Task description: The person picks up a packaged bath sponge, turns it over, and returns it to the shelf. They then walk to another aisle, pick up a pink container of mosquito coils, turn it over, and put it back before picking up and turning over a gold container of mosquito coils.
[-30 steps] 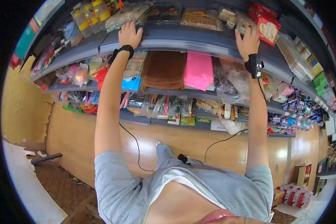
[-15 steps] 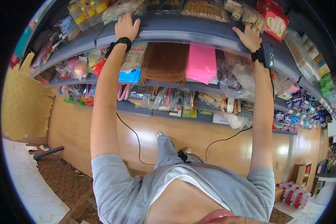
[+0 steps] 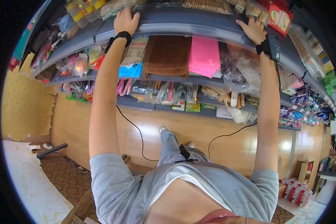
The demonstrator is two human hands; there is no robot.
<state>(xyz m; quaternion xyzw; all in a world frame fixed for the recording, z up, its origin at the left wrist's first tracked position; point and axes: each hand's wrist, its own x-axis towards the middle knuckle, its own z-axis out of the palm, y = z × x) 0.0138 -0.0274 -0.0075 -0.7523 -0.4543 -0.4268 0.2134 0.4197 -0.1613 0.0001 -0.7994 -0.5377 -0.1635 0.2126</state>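
My left hand (image 3: 126,23) lies palm down on the grey shelf (image 3: 168,23), thumb apart, its fingertips right at a clear plastic packet (image 3: 117,8). Farther right, my right hand (image 3: 254,31) rests on the same shelf with its thumb spread. Its fingertips meet the lower edge of a clear bag of pale pieces (image 3: 258,14). Beside that hand stands a red package (image 3: 280,16). Between the two hands, bundles of thin wooden sticks (image 3: 207,5) lie toward the back of the shelf.
Below are folded brown cloth (image 3: 166,56), a pink packet (image 3: 204,56) and a blue-and-white packet (image 3: 132,59). Yellow-capped bottles (image 3: 84,13) stand at the upper left. Black cables (image 3: 136,128) hang from my wrists. A cardboard box (image 3: 304,170) sits on the floor at right.
The view has shifted slightly, so the shelves sit a little higher and to the right. Both hands stay at the shelf; the right fingers are still against the bag.
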